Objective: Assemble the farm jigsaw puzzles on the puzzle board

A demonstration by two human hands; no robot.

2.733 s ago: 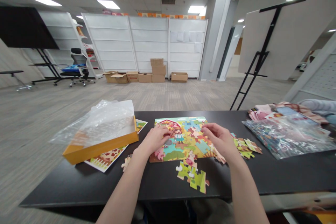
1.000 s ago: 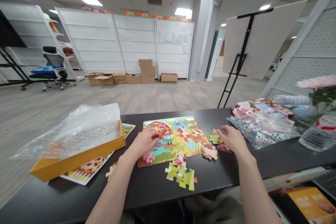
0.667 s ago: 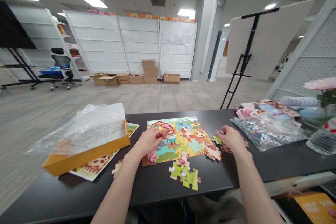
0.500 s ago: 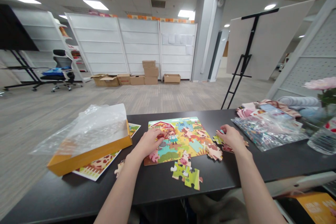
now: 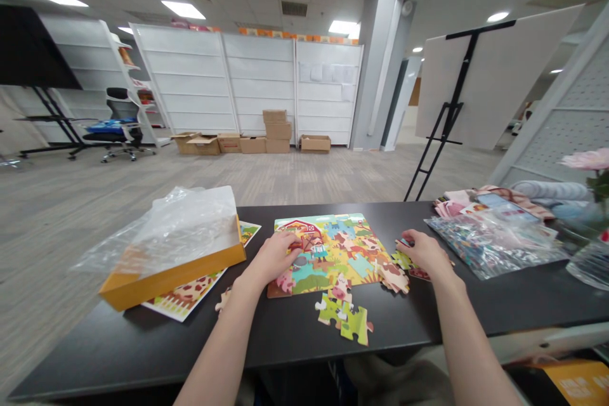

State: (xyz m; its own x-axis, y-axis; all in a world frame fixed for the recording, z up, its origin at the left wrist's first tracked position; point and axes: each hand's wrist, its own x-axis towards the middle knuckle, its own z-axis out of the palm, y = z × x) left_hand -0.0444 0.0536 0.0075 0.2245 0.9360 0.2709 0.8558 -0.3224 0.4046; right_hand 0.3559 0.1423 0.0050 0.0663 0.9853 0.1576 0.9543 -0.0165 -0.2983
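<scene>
My left hand (image 5: 273,259) rests flat on the left part of a colourful farm jigsaw puzzle (image 5: 333,250), close to its red barn. It holds nothing that I can see. My right hand (image 5: 422,254) sits just past the puzzle's right edge, with a small jigsaw piece (image 5: 405,242) pinched at its fingertips. Under that hand lie loose green and red pieces (image 5: 404,263). A joined cluster of green loose pieces (image 5: 343,319) lies on the table in front of the puzzle. A cow-patterned piece (image 5: 393,278) adjoins the puzzle's lower right edge.
On the black table (image 5: 143,346), a yellow box (image 5: 171,280) with clear plastic (image 5: 190,223) sits left, over a picture card (image 5: 183,300). A plastic bag of pieces (image 5: 490,245) lies right, before folded cloths (image 5: 485,195). A glass vase (image 5: 590,273) stands at the right edge.
My right hand has moved off the puzzle to the pieces at its right and now pinches a small piece. My left hand stays on the puzzle. The view has shifted slightly.
</scene>
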